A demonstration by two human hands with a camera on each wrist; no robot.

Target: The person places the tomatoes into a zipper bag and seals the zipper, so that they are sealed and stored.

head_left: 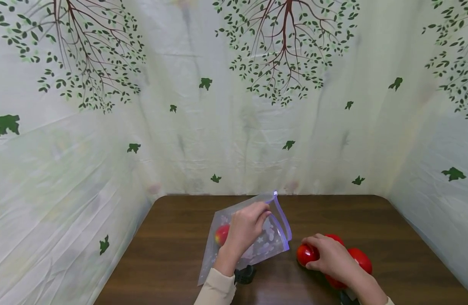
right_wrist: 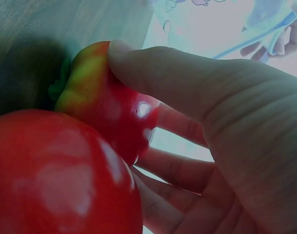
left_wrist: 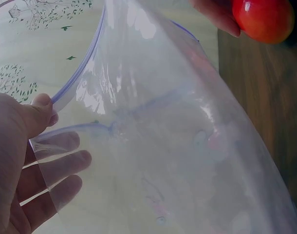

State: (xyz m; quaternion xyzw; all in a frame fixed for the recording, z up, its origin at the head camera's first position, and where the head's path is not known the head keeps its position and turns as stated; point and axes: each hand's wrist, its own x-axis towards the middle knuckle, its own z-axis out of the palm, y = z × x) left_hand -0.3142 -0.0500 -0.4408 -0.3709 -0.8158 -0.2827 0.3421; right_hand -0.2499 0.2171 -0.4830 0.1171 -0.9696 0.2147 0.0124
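Bag [head_left: 267, 242] left of fruits [head_left: 360, 259] on table [head_left: 165, 254], one fruit [head_left: 221, 234] apparently inside it

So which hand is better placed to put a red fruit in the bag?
Probably the right hand: it grips a red fruit, while the left hand is busy pinching the open plastic bag.

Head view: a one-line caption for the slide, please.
The left hand holds a plastic bag while the right hand grips a red fruit at a wooden table.
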